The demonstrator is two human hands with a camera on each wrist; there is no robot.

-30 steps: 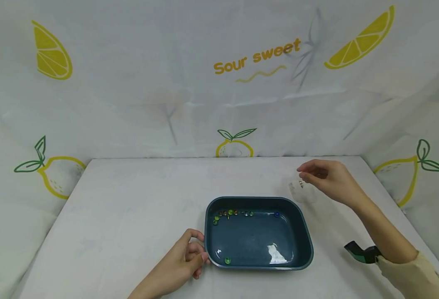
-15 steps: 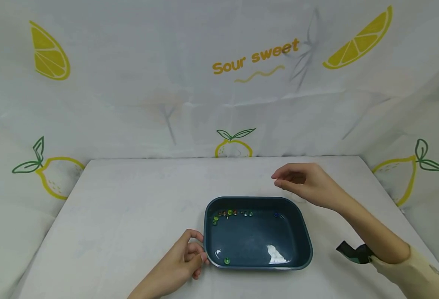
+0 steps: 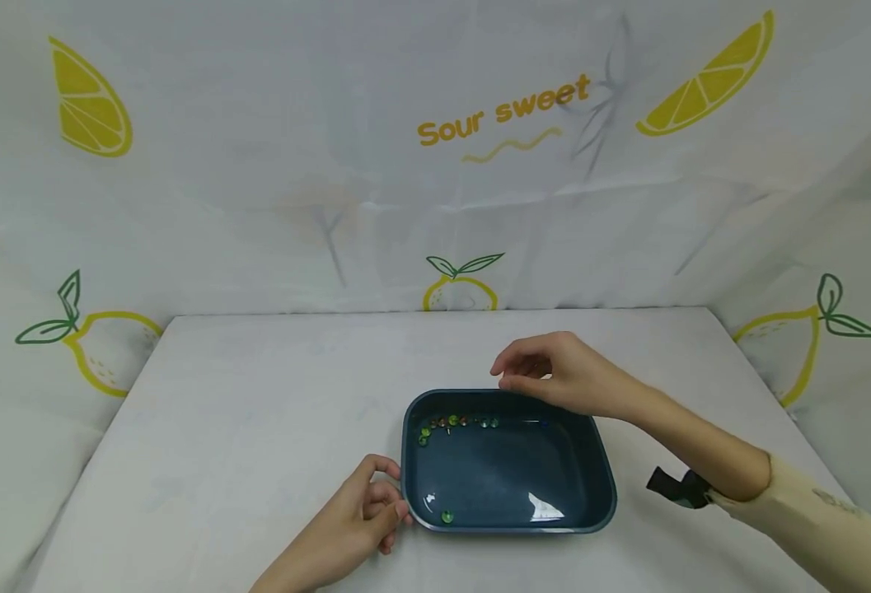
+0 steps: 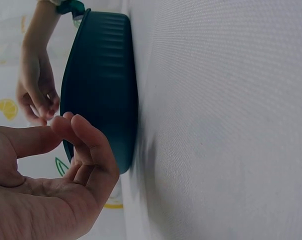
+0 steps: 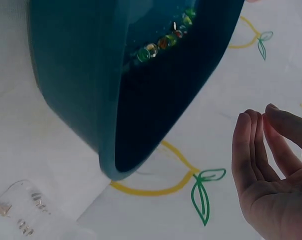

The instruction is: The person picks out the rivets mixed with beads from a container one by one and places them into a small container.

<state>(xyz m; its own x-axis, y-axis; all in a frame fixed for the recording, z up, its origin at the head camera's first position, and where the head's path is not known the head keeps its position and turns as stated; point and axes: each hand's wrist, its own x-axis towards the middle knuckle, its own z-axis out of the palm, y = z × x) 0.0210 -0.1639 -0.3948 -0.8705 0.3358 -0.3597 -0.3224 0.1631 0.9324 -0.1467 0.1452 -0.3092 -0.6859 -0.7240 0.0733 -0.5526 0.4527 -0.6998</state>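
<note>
A dark teal rectangular tray (image 3: 509, 531) stands on the white table. Several shiny, coloured glass beads (image 3: 453, 421) lie along its far left inside edge, and a lone green bead (image 3: 447, 517) is near its front left corner. My left hand (image 3: 357, 515) has bent fingers touching the tray's left outer side. Above the tray's far rim hovers my right hand (image 3: 572, 375); its thumb and fingertips come together in the right wrist view. Anything between those fingertips is too small or hidden to make out. A clear container (image 5: 28, 212) with small shiny pieces shows there too.
A white cloth backdrop (image 3: 294, 165) with printed lemons rises behind and beside the table. A dark strap (image 3: 678, 487) hangs from the right sleeve (image 3: 806, 519). In the head view, my right hand and forearm cover the clear container.
My right hand has moved left from above the clear container to over the tray's far rim. My left hand stays at the tray's left side. The view has shifted slightly.
</note>
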